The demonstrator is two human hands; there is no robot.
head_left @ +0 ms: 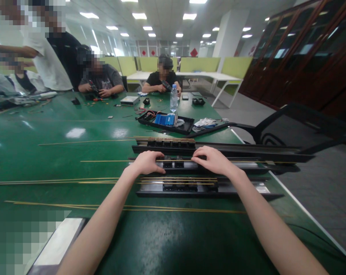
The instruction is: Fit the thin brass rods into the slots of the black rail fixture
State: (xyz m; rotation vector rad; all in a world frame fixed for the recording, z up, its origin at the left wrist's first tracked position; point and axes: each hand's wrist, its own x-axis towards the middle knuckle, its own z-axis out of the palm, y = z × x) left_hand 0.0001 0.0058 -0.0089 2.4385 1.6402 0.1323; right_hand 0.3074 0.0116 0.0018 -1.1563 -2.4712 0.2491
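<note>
Three long black channels lie crosswise on the green table [104,225]. My left hand [148,161] is at the middle channel [187,164], thumb and fingers apart around the left side of a black block [167,162]. A second black block [179,162] sits just right of it. My right hand [209,158] has its fingertips together on a thin brass rod [104,161] running along this channel. The near channel [150,194] holds several black blocks with brass rods over them. More blocks and rods are in the far channel [233,149].
Loose brass rods [184,209] lie nearer me. Beyond the channels are a black tray [187,128] with a blue item [165,119], white gloves [205,124] and a water bottle [173,98]. A chair [299,122] stands right. People work across the table.
</note>
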